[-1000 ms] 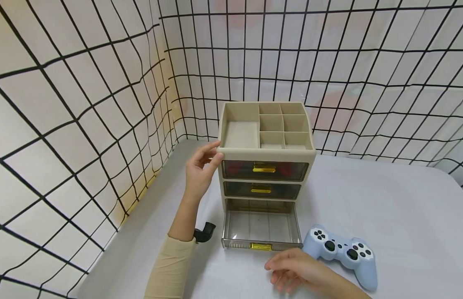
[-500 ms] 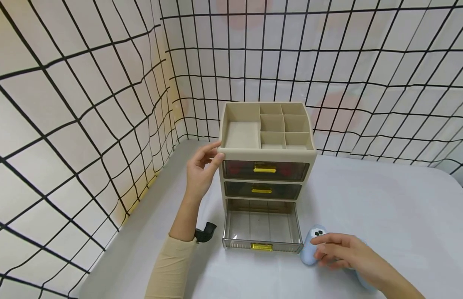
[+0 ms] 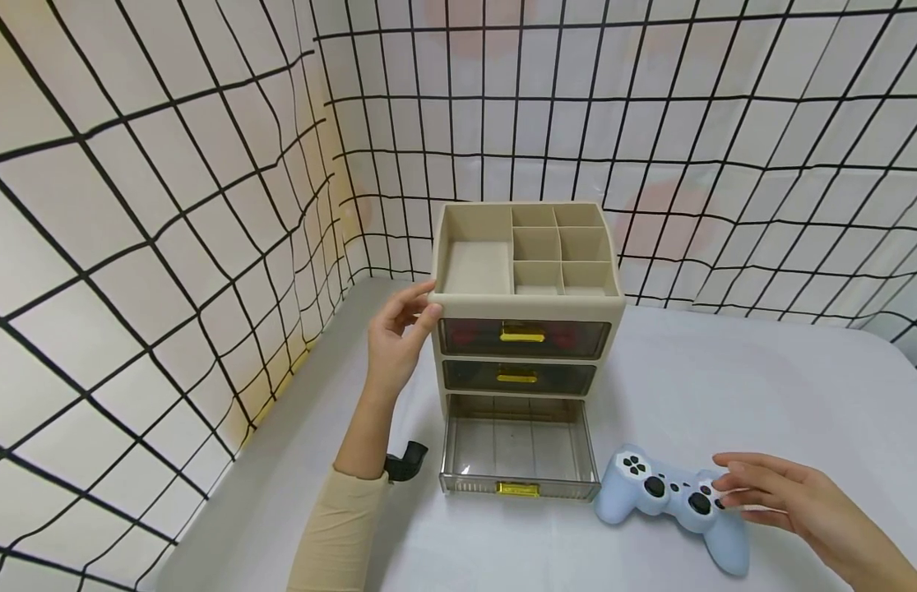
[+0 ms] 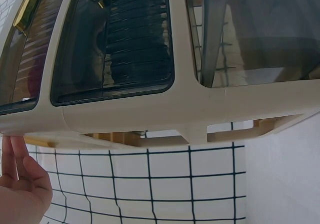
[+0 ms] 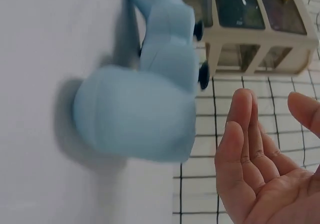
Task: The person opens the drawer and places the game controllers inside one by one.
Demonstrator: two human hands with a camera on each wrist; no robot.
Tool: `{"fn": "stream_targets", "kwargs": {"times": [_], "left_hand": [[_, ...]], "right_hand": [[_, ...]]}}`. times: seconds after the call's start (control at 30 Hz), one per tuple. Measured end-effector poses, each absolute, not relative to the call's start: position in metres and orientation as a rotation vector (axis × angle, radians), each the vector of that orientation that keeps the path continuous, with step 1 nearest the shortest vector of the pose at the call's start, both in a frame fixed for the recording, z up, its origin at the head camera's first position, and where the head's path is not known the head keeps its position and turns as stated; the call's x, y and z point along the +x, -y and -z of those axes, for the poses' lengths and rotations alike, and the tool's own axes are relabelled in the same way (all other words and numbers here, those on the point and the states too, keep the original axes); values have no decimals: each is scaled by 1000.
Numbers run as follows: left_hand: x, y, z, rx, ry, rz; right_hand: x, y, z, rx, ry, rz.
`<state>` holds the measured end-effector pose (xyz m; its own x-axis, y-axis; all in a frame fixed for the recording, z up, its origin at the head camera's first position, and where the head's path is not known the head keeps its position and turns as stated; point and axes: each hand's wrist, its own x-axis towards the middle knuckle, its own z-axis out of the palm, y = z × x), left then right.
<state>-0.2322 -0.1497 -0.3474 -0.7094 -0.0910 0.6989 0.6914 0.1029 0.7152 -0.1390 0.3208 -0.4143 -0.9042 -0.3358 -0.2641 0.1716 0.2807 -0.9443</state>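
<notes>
A beige desktop drawer organizer [image 3: 528, 306] stands in the middle of the head view. Its bottom drawer [image 3: 519, 448], clear with a gold handle, is pulled out; the two dark drawers above are closed. My left hand [image 3: 395, 341] holds the organizer's upper left front corner, thumb at the front edge and fingers along the side. At the right lies a light blue game controller [image 3: 673, 485] with black sticks, face up on the table. My right hand [image 3: 791, 501] hovers at the controller's right grip, fingers loosely bent and apart, with nothing between them.
Compartments [image 3: 535, 247] divide the organizer's top. A black curved piece [image 3: 406, 461] shows beside my left wrist. White walls with a black grid [image 3: 547, 99] rise behind and at the left of the white table [image 3: 769, 386].
My right hand has moved right, from in front of the pulled-out drawer across the controller to its right side. My left hand and the organizer stay put.
</notes>
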Motion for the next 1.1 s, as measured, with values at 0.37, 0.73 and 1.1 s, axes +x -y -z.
{"fn": "stream_targets", "kwargs": {"times": [0.37,0.73,1.1], "left_hand": [[-233,151,348,-581,1780,1682],[-233,150,348,-611,1764,1667],[-233,151,349,-615,1762,1664]], "right_hand": [[-142,-348,432,229,-2140,1537],[-146,-356,457,300,-2094,1508],[-149,-340,461,256,-2169,1315]]}}
